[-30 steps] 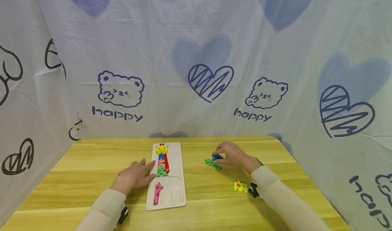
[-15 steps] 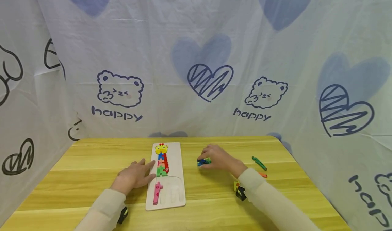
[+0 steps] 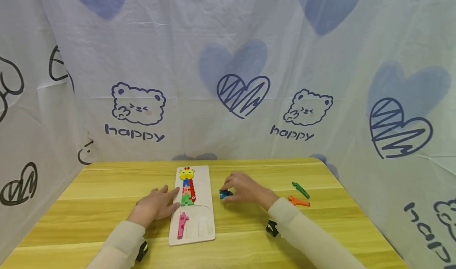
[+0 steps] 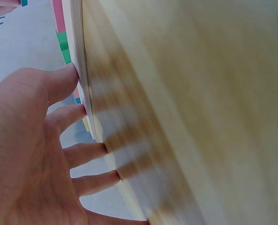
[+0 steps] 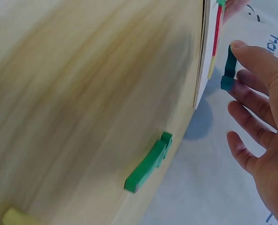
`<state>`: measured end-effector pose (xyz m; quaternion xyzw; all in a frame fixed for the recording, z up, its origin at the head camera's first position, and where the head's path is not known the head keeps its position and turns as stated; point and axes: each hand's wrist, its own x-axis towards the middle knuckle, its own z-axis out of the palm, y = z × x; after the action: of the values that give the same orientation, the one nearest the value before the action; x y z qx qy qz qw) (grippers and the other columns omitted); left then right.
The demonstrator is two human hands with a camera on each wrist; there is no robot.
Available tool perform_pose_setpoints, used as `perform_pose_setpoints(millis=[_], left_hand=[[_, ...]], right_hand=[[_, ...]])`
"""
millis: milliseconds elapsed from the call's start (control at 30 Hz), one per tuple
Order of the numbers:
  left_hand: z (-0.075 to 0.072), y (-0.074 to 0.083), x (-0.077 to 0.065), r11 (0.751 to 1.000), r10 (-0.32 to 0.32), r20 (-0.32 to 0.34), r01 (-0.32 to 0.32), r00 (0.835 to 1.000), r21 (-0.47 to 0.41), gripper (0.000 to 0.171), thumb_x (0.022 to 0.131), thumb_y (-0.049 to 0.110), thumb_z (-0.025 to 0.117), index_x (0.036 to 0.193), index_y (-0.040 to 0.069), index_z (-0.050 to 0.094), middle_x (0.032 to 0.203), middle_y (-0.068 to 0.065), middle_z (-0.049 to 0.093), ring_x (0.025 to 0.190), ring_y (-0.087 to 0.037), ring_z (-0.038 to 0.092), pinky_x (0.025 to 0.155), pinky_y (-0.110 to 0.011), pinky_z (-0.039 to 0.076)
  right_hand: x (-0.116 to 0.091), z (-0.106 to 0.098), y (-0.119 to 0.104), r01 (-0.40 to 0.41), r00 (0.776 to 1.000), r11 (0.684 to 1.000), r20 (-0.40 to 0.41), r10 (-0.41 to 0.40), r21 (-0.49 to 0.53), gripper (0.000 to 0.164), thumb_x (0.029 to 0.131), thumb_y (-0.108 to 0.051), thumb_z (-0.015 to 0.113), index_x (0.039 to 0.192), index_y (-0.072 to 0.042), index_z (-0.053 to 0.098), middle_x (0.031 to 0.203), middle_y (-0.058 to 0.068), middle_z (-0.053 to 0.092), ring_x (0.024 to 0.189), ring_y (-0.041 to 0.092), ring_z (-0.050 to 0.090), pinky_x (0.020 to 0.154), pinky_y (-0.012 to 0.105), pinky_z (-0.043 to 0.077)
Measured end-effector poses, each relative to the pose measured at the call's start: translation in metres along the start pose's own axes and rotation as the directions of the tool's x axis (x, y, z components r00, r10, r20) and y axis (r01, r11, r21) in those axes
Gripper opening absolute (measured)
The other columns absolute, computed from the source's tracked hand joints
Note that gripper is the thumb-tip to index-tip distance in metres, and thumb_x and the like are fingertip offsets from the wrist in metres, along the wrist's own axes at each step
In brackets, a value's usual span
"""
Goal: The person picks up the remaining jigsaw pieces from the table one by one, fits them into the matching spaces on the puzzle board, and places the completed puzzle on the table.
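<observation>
My right hand point(image 3: 244, 189) pinches a blue puzzle piece point(image 3: 224, 194) between thumb and fingers, just right of the white puzzle board point(image 3: 204, 182). In the right wrist view, the piece point(image 5: 229, 70) looks dark teal and is held off the table. On the board lie a yellow giraffe head point(image 3: 187, 174), blue, pink, red and green neck pieces, and a pink leg piece point(image 3: 182, 225). Bare recesses show beside that leg. With fingers spread, my left hand point(image 3: 154, 205) rests at the board's left edge; in the left wrist view its thumb and index finger point(image 4: 75, 111) touch the edge.
At the right of the wooden table point(image 3: 249, 249) lie a green piece point(image 3: 301, 189) and an orange piece point(image 3: 299, 201). The right wrist view shows part of a yellow piece point(image 5: 18, 218). A printed white cloth point(image 3: 199, 138) hangs behind the table.
My right hand has moved left toward the board with the blue piece. The green and orange pieces at the right have come into view from behind the arm. My left hand stays put.
</observation>
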<state>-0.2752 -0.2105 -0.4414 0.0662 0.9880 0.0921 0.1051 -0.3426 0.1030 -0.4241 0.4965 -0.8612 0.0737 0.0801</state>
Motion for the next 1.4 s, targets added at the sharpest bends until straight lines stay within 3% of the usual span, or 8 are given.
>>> perform_pose_setpoints(millis=[367,767,1400], left_hand=[[0.0,0.0,0.0,1.0,0.004,-0.001,-0.004,1.0,0.001,0.065,0.103,0.048,0.057,0.159,0.018,0.042,0.162,-0.03,0.035,0.146,-0.061,0.033,0.1,-0.083,0.04],[0.002,-0.002,0.002,1.0,-0.006,0.007,0.006,1.0,-0.005,0.066,0.102,0.05,0.057,0.159,0.019,0.041,0.163,-0.029,0.035,0.147,-0.06,0.033,0.101,-0.084,0.039],[0.002,-0.002,0.004,1.0,-0.007,0.014,0.007,1.0,0.016,0.065,0.103,0.05,0.056,0.158,0.019,0.042,0.162,-0.029,0.036,0.145,-0.06,0.035,0.097,-0.085,0.041]], right_hand=[[0.016,0.005,-0.02,0.015,0.999,1.0,0.046,-0.015,0.008,0.034,0.089,-0.037,0.082,0.113,-0.014,0.081,0.105,0.001,0.079,0.094,0.015,0.064,0.081,0.024,0.054],[0.03,0.014,-0.036,-0.046,0.99,0.999,0.136,0.045,0.002,0.04,0.092,-0.046,0.077,0.122,-0.021,0.078,0.116,-0.004,0.077,0.102,0.009,0.061,0.089,0.024,0.05],[0.047,0.029,-0.054,0.001,0.987,0.998,0.159,0.01,-0.067,0.039,0.092,-0.054,0.073,0.121,-0.028,0.078,0.116,-0.011,0.077,0.095,0.005,0.056,0.079,0.017,0.042]])
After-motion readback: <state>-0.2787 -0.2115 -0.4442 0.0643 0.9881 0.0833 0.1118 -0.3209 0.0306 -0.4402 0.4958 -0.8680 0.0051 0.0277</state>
